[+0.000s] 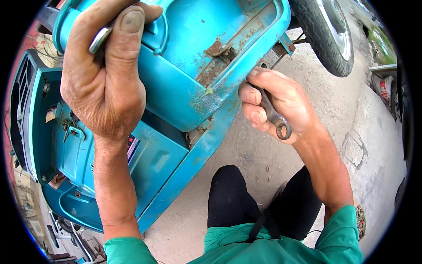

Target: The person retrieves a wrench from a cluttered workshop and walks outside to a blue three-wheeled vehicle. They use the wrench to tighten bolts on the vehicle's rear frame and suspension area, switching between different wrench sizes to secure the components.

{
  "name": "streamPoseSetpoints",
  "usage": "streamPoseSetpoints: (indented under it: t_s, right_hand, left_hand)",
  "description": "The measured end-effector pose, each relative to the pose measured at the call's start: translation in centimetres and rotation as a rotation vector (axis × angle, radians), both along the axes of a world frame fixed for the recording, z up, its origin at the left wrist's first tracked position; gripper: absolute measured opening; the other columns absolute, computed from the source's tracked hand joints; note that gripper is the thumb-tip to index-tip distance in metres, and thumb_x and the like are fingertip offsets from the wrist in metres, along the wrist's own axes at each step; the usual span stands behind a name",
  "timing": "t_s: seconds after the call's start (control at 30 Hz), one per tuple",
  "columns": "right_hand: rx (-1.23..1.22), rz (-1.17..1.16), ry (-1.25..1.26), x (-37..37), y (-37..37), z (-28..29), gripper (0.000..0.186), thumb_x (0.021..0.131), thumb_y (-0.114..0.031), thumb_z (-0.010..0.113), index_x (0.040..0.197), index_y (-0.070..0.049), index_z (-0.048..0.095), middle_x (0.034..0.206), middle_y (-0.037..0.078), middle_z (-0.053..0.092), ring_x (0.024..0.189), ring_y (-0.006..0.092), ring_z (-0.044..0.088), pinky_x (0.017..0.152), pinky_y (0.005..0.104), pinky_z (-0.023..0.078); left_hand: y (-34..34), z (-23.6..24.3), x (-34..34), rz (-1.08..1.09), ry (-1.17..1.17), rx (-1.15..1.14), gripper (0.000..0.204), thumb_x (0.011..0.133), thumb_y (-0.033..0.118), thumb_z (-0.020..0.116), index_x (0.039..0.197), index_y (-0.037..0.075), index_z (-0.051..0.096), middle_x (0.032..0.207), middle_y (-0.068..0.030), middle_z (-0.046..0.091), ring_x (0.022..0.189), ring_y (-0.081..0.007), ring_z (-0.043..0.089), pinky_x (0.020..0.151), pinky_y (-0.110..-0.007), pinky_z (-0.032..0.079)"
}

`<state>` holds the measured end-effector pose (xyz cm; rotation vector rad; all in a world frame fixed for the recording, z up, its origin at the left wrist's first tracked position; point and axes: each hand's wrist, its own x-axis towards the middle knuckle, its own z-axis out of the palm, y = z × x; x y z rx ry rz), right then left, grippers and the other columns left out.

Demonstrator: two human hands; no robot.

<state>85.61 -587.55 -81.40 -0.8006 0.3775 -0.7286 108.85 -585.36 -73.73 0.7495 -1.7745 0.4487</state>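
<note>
My right hand is closed round a dark, worn ring wrench, whose ring end points down toward my wrist. Its other end is hidden in my fingers, beside the lower edge of a turquoise metal vehicle body. Just past my fingertips a small round metal end shows; I cannot tell what it belongs to. My left hand is raised over the body panel, thumb pressed against the fingers on a shiny metal tool. Most of that tool is covered by the hand, so its kind does not show.
Rust marks a recess in the turquoise panel. A wheel with a black tyre stands at the upper right. Toward the left, a dark-framed turquoise part sticks out. Dusty concrete ground lies beneath, around my knees.
</note>
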Motion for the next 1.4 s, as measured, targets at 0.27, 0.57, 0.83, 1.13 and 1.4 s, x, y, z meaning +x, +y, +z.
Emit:
streamPoseSetpoints:
  t_s: [0.27, 0.57, 0.83, 1.13, 1.4]
  right_hand:
    - [-0.152, 0.004, 0.328, -2.3, -1.9, 1.8, 0.03, 0.101, -0.023, 0.05, 0.116, 0.002, 0.051, 0.071, 0.002, 0.055, 0.051, 0.0098, 0.055, 0.042, 0.0234, 0.042]
    - [-1.049, -0.144, 0.624, -5.0, -6.9, -3.3, 0.031, 0.101, -0.021, 0.052, 0.12, 0.001, 0.061, 0.071, 0.008, 0.062, 0.057, 0.0148, 0.062, 0.054, 0.0287, 0.051]
    - [-1.871, -0.376, 0.834, -5.2, -10.1, -2.8, 0.023, 0.091, -0.015, 0.065, 0.111, -0.005, 0.07, 0.086, 0.014, 0.07, 0.068, 0.0225, 0.07, 0.057, 0.0323, 0.058]
    - [-2.084, -0.342, 1.494, -4.7, -7.8, 2.6, 0.015, 0.09, -0.016, 0.068, 0.096, -0.003, 0.071, 0.086, 0.01, 0.071, 0.073, 0.0205, 0.071, 0.064, 0.0319, 0.059]
    - [-2.154, -0.478, 1.497, -5.0, -8.1, 2.8, 0.03, 0.086, -0.033, 0.068, 0.084, -0.003, 0.068, 0.077, 0.012, 0.067, 0.067, 0.0268, 0.068, 0.061, 0.0373, 0.055]
  left_hand:
    - [-0.1, 0.6, 0.1, -0.008, 0.007, -0.006, 0.026, 0.098, 0.009, 0.054, 0.121, 0.002, 0.063, 0.098, -0.0108, 0.072, 0.095, -0.017, 0.069, 0.091, -0.032, 0.054]
    - [0.6, 0.5, -0.8, 0.189, 0.034, 0.012, 0.03, 0.101, 0.015, 0.048, 0.124, -0.001, 0.06, 0.102, -0.0158, 0.072, 0.101, -0.0226, 0.068, 0.102, -0.037, 0.047]
    - [0.9, 1.1, 0.5, 0.389, -0.08, -0.026, 0.032, 0.102, 0.019, 0.043, 0.12, 0.001, 0.062, 0.1, -0.018, 0.073, 0.102, -0.0271, 0.069, 0.104, -0.039, 0.046]
    - [0.2, 0.8, 0.3, 0.4, -0.108, -0.067, 0.036, 0.104, 0.02, 0.039, 0.118, -0.001, 0.064, 0.103, -0.0176, 0.072, 0.105, -0.0304, 0.068, 0.102, -0.041, 0.048]
    - [-0.3, 0.4, 0.3, 0.27, -0.083, -0.139, 0.028, 0.1, 0.015, 0.05, 0.117, 0.0, 0.064, 0.1, -0.0166, 0.073, 0.104, -0.0265, 0.069, 0.105, -0.04, 0.046]
